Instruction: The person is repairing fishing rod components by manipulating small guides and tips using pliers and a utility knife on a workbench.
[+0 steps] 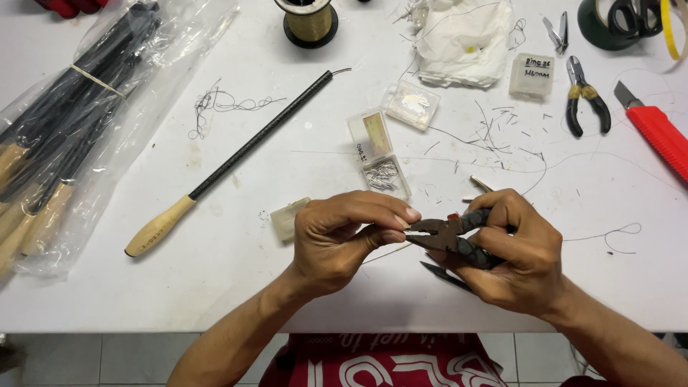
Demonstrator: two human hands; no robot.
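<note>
Nearest, over the front edge of the white worktop point(215, 287): right hand point(519, 254) with fingers closed around the dark handles of combination pliers point(448, 235), nose pointing left. Just beside the nose, left hand point(337, 240) with thumb and forefinger pinched together on something too small to make out. Behind them, an open clear box of small metal pins point(385, 174) and a black rod with a wooden handle point(236, 161).

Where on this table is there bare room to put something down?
Bare room lies on the table between the wooden-handled rod and the left hand, and right of the right hand. The far right is crowded: small pliers, red knife, wire scraps.
</note>
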